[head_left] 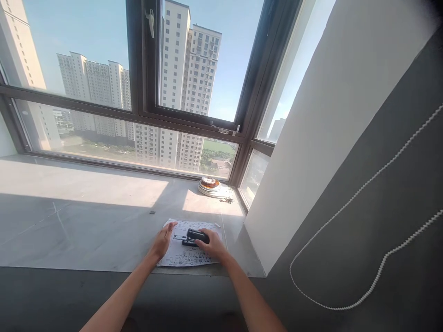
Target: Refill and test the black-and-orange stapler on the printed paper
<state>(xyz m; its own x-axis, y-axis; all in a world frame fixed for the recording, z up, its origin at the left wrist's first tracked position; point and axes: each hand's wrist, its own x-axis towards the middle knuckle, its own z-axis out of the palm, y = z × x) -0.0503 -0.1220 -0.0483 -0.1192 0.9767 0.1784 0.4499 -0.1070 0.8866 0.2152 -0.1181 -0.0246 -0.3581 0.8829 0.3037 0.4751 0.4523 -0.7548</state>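
On the stone window sill lies a sheet of paper (194,259) covered in handwriting. My right hand (212,244) is wrapped round the right end of a black stapler (197,235) over the sheet. The stapler's top is swung apart from its base, and a metal part sticks out to the left. At the paper's left edge, my left hand (163,240) stands on its side with fingers stretched out, touching the sheet and gripping nothing. Two small dark strips (152,212), perhaps staples, lie beyond that hand. A small white piece (217,225) rests near the paper's upper right corner.
A stack of plates or round dishes (209,188) stands by the window corner, with a small dark tangle (226,200) beside it. A white beaded cord (325,226) hangs at the right. The sill's front edge (104,270) runs below my forearms.
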